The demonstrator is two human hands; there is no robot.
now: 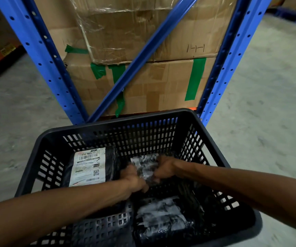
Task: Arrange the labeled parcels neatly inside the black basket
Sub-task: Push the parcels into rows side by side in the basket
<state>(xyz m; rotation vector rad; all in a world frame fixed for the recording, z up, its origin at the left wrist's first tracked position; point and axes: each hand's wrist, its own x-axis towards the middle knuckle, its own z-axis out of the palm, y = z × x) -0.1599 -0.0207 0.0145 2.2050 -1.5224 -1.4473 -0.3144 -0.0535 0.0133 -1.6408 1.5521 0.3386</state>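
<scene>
Head view looks down into the black basket, which sits on the concrete floor in front of a blue rack loaded with taped cardboard boxes. Both hands reach into the middle of the frame. The left hand and the right hand are closed on the same small parcel, one at each side of it, so the grip is two-handed; the blur hides exactly how the fingers wrap.

That parcel is held low against the basket's far wall, right of centre, with its long axis running roughly up and down the frame. To its left a labeled parcel lies flat, label up, its long axis running the same way and well clear of the hands. A third parcel lies at the lower centre, nearest the camera, below the right forearm.

The held parcel appears to be going down alongside the flat one. Neither hand is clearly nearer, so both would lower it together.
</scene>
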